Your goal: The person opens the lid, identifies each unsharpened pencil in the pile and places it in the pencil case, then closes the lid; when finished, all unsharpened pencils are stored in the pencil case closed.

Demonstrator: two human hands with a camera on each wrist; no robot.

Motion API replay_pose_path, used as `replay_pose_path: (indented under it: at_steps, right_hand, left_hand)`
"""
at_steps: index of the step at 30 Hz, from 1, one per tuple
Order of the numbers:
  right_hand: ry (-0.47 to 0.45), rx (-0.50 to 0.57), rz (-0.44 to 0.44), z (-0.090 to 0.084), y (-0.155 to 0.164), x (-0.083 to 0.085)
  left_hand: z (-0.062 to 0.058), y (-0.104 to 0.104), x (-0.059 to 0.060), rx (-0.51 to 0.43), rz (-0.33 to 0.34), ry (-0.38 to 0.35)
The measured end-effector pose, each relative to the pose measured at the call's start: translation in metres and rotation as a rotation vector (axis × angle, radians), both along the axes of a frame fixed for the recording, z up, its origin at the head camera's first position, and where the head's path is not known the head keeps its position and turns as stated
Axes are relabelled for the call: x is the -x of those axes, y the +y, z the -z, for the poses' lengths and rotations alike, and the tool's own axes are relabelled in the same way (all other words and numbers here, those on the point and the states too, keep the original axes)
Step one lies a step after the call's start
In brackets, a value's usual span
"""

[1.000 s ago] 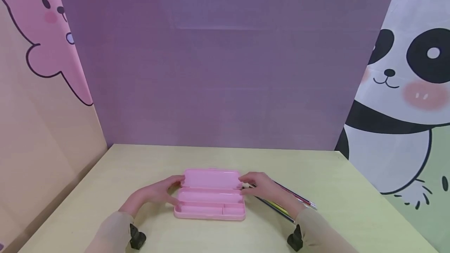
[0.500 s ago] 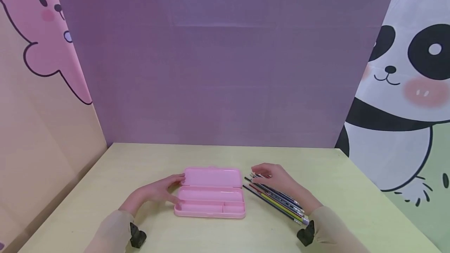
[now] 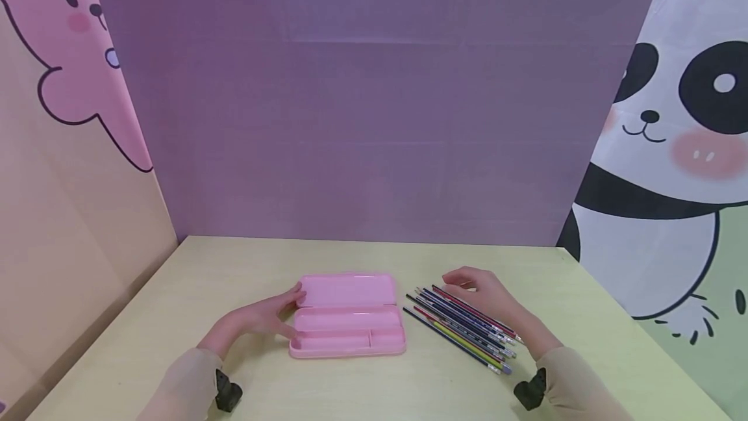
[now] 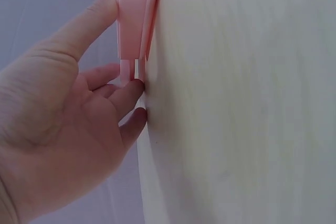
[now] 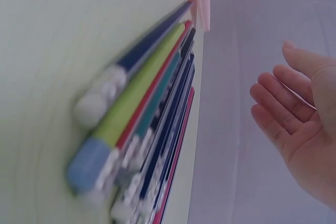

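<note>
A pink pencil case (image 3: 349, 318) lies unfolded on the table, its lid (image 3: 347, 290) laid back away from the person and its divided tray facing up. My left hand (image 3: 265, 316) holds its left side: the thumb is at the tray's rim, and the fingertips are at the lid's edge. The left wrist view shows the case's end (image 4: 135, 19) beside that thumb. Right of the case, several pencils (image 3: 461, 327) lie slantwise in a loose bundle, eraser ends toward the person. My right hand (image 3: 482, 291) hovers by their far right side, fingers loosely bent with nothing in them.
The pale wooden table (image 3: 245, 258) ends at a purple backdrop (image 3: 374, 115). Printed walls stand on both sides, a panda (image 3: 660, 258) on the right one. Each wrist wears a black camera mount (image 3: 228, 395).
My right hand has left the case's right edge and moved right past the pencils, uncovering them. The lid's left end has shifted slightly left under my left hand.
</note>
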State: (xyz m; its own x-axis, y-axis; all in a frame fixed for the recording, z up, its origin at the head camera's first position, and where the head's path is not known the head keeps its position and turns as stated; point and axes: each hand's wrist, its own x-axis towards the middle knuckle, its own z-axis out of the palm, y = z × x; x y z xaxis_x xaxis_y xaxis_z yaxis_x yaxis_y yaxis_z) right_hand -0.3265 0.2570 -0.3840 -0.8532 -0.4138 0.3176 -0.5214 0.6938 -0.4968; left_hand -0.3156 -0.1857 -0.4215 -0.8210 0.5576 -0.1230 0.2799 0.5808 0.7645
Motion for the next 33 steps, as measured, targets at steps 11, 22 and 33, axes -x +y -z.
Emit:
replay_pose_path:
  at_steps: [11, 22, 33]
  right_hand:
    - [0.016, -0.018, 0.050, 0.002, 0.026, -0.001]
    - [0.022, -0.062, 0.076, 0.002, 0.049, -0.007]
    - [-0.030, -0.081, 0.111, 0.010, 0.065, -0.011]
  left_hand:
    - [-0.003, 0.002, 0.000, 0.031, -0.026, -0.018]
    - [0.000, -0.001, 0.002, -0.018, -0.029, -0.009]
    - [0.000, 0.001, 0.001, 0.014, -0.030, 0.011]
